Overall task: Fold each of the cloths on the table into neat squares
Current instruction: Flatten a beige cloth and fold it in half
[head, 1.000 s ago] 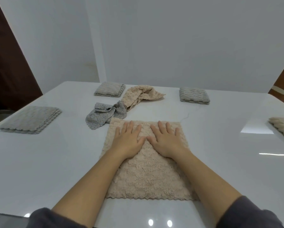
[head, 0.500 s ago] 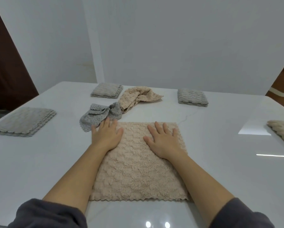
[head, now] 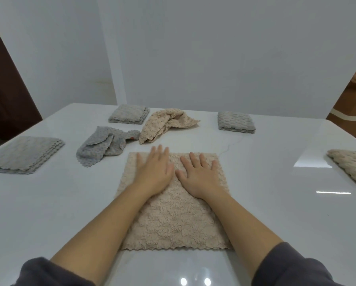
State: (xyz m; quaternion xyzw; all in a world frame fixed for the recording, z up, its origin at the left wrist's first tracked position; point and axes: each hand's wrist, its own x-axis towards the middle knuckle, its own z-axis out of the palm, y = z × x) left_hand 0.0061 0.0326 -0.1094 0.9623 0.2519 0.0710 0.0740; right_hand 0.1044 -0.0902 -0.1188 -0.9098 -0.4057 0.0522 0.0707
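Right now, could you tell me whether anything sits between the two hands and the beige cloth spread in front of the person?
Nothing visible does: the left hand and right hand both lie flat, directly on the spread beige cloth.

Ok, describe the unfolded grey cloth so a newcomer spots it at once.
Start at the flat beige cloth nearest the camera. Past its far left corner lies the grey cloth. It alone is grey and crumpled: the other grey cloths are folded, the crumpled neighbour beige.

nubbly matt beige cloth [head: 173, 219] on glossy smooth white table [head: 276, 203]
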